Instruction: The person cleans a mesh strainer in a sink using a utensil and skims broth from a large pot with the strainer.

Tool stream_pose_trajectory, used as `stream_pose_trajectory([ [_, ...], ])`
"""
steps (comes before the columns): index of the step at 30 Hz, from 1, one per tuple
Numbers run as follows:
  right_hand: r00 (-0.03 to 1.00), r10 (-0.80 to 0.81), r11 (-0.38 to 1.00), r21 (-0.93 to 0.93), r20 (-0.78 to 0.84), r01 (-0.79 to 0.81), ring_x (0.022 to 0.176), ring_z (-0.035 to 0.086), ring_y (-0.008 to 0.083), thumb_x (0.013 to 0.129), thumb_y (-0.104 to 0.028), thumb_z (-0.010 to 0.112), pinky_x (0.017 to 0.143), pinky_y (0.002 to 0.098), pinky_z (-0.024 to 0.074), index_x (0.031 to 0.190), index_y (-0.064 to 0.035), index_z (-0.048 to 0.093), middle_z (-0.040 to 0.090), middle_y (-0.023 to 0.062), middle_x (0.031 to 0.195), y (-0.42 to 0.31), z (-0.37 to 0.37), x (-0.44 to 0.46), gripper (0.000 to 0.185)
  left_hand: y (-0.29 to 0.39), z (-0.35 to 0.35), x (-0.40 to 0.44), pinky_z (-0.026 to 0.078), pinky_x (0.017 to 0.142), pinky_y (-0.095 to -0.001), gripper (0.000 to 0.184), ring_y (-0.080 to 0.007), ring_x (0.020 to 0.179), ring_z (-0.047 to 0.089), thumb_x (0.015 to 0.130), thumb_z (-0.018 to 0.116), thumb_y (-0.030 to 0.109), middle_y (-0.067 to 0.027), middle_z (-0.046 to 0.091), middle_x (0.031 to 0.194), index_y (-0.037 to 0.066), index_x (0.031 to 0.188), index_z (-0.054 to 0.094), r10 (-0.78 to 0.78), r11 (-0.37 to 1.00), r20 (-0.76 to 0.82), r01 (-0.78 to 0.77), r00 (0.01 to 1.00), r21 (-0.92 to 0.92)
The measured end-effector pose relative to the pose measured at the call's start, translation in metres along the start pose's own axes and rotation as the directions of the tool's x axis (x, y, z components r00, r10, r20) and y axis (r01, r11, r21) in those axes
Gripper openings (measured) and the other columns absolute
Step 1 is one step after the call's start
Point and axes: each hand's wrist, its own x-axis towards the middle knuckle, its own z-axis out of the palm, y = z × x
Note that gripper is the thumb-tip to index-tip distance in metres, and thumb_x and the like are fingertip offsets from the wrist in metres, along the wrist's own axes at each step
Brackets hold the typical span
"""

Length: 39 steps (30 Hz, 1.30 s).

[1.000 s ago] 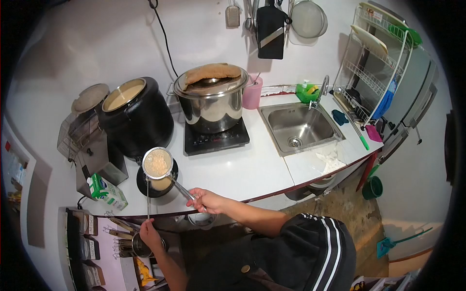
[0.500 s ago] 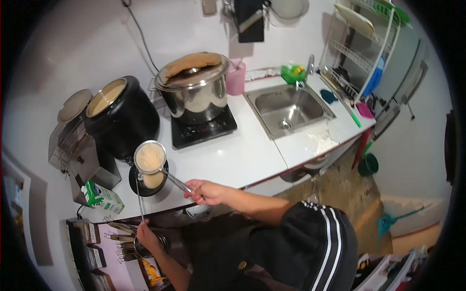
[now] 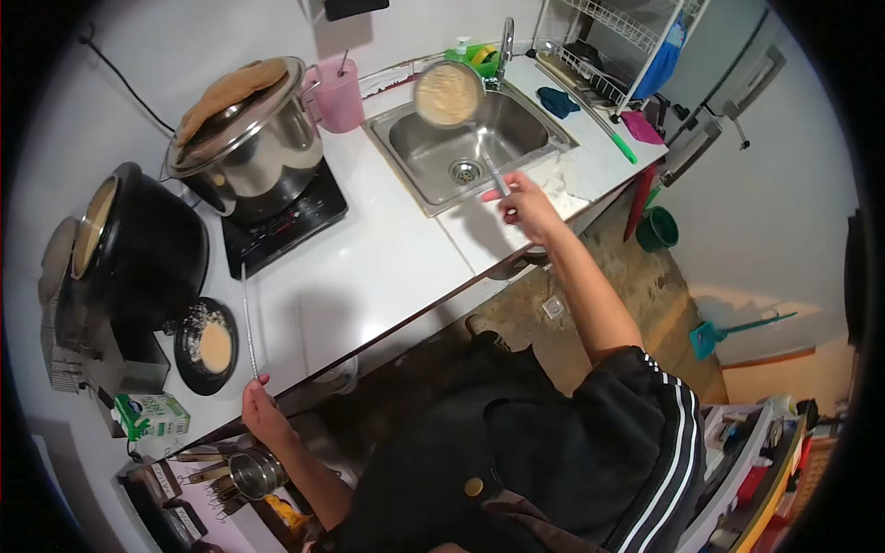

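Observation:
My right hand [image 3: 527,205] is closed on the handle of a round strainer [image 3: 449,95], which is tilted over the back left part of the steel sink [image 3: 433,184] with pale, lumpy matter in its mesh. Closed round the lower end of a thin metal stick [image 3: 249,323], my left hand [image 3: 264,412] is near the counter's front edge. To the left of the stick, a black bowl [image 3: 190,369] holds a pale liquid and has pale bits on its inner side.
A steel pot [image 3: 267,157] with a brown cloth on its lid stands on a black cooktop [image 3: 304,221]. Farther left are a large black container [image 3: 152,244] and a green carton [image 3: 152,417]. A pink pitcher [image 3: 337,100] stands left of the sink, a dish rack [image 3: 599,74] right of it.
The strainer has moved with my right hand from above the black bowl to over the sink. My left hand still holds the stick near the bowl. The view has shifted to the right.

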Motion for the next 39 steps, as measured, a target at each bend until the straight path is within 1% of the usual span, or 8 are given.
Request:
stream_pose_trajectory([
  [7,0.968,-0.233,0.836,-0.528,-0.092,0.151,0.067,0.053,0.0164,0.071,-0.002,0.041,0.057,0.0281,0.0382,0.086,-0.0042,0.046,0.061,0.0092,0.077,0.028,-0.150,0.132,0.016,-0.025,0.158,-0.043,0.014,0.041,-0.0179,0.023,0.0004,0.045,0.023,0.087,0.045,0.020,0.0096,0.027,0.050,0.001,0.083,0.058,-0.097,0.995,-0.004,0.097,0.995,0.014],
  [12,0.993,-0.106,0.887,-0.447,0.049,0.117,0.060,0.051,0.0147,0.073,-0.005,0.043,0.051,0.0270,0.0384,0.094,-0.0033,0.047,0.060,0.0088,0.073,0.035,-0.196,0.175,0.021,0.024,0.286,-0.062,0.016,0.042,-0.0177,0.023,0.0001,0.044,0.023,0.087,0.045,0.019,0.0101,0.027,0.049,0.000,0.083,0.058,-0.268,0.956,0.179,0.285,0.946,-0.071],
  [14,0.963,0.260,0.958,-0.148,0.078,-0.246,0.050,0.040,0.0078,0.078,-0.003,0.042,0.041,0.0210,0.0307,0.095,-0.0047,0.044,0.055,0.0077,0.071,0.002,-0.185,0.159,0.018,0.032,0.309,-0.064,0.016,0.042,-0.0176,0.023,0.0001,0.045,0.023,0.087,0.045,0.019,0.0100,0.027,0.049,0.000,0.083,0.058,-0.241,0.965,0.181,0.255,0.954,-0.058],
  [18,0.942,0.310,0.951,-0.029,0.130,-0.308,0.047,0.036,0.0058,0.080,-0.003,0.041,0.037,0.0193,0.0263,0.099,-0.0076,0.041,0.055,0.0045,0.069,0.004,-0.189,0.161,0.020,0.033,0.330,-0.058,0.016,0.042,-0.0177,0.023,0.0000,0.046,0.023,0.087,0.046,0.019,0.0099,0.029,0.050,0.000,0.083,0.059,-0.185,0.980,0.211,0.196,0.960,-0.031],
  [29,0.999,-0.009,0.930,-0.367,-0.038,-0.005,0.063,0.051,0.0142,0.078,-0.004,0.043,0.059,0.0264,0.0411,0.107,-0.0047,0.047,0.059,0.0070,0.077,0.029,-0.206,0.146,0.029,0.019,0.352,-0.035,0.023,0.046,-0.0170,0.023,-0.0004,0.050,0.030,0.087,0.045,0.018,0.0082,0.037,0.053,0.000,0.082,0.059,-0.128,0.991,0.295,0.111,0.947,0.073],
  [34,0.967,-0.248,0.769,-0.618,-0.049,0.166,0.071,0.056,0.0224,0.078,-0.009,0.045,0.065,0.0325,0.0435,0.108,-0.0125,0.052,0.060,0.0121,0.084,0.024,-0.194,0.150,0.031,0.000,0.385,-0.009,0.042,0.061,-0.0336,0.026,-0.0234,0.069,0.057,0.085,0.043,0.028,-0.0084,0.060,0.074,0.008,0.086,0.059,0.157,0.822,0.435,-0.361,0.887,0.441],
  [36,0.910,-0.415,0.499,-0.842,-0.024,0.205,0.074,0.056,0.0297,0.078,-0.013,0.045,0.067,0.0378,0.0437,0.110,-0.0194,0.053,0.059,0.0148,0.085,0.017,-0.181,0.150,0.034,-0.012,0.418,0.012,0.042,0.066,-0.0411,0.027,-0.0312,0.079,0.056,0.084,0.039,0.031,-0.0112,0.060,0.084,0.012,0.087,0.059,0.094,0.694,0.536,-0.441,0.839,0.569],
  [39,0.917,-0.392,0.378,-0.922,-0.075,0.086,0.077,0.056,0.0300,0.078,-0.014,0.047,0.068,0.0372,0.0429,0.111,-0.0232,0.053,0.058,0.0130,0.083,0.000,-0.163,0.148,0.035,0.000,0.474,0.035,0.044,0.070,-0.0400,0.026,-0.0301,0.083,0.056,0.083,0.039,0.028,-0.0101,0.060,0.089,0.013,0.091,0.058,-0.027,0.527,0.635,-0.529,0.772,0.665],
])
